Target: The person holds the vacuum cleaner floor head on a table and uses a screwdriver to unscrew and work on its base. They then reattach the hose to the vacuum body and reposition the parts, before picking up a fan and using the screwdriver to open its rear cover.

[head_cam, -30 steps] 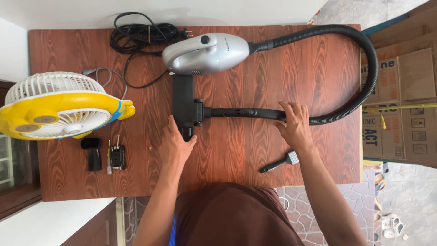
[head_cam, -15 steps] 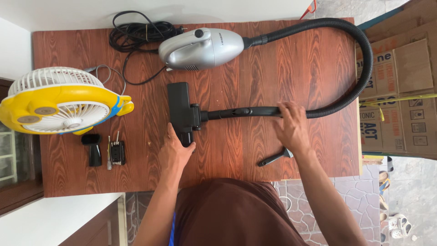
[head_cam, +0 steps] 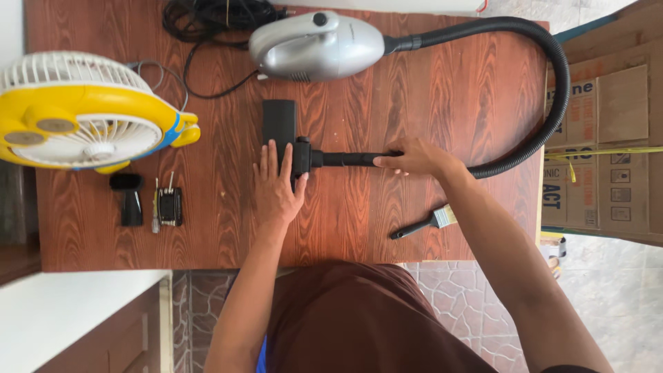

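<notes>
Head view: one silver vacuum (head_cam: 318, 45), one hose (head_cam: 552, 103), one floor nozzle (head_cam: 280, 124) mid-desk (head_cam: 449, 90), wand (head_cam: 349, 159) lying left-right. Left hand (head_cam: 277, 186) rests open on the nozzle; right hand (head_cam: 414, 157) grips the wand.

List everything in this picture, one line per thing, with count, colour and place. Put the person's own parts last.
table: one, reddish-brown wood, fills the middle
handheld vacuum body: one, silver-grey, top centre
hose: one, black, curving from the vacuum body round the right side
rigid tube: one, black, centre
floor nozzle: one, black, on the tube's left end
power cable: one bundle, black, top left
fan: one, yellow and white, left edge
small nozzle piece: one, black, below the fan
small black part: one, beside that piece
brush: one, black handle, pale bristles, lower right
cardboard boxes: stacked, brown, right
left hand: resting on the nozzle joint
right hand: gripping the tube
</notes>
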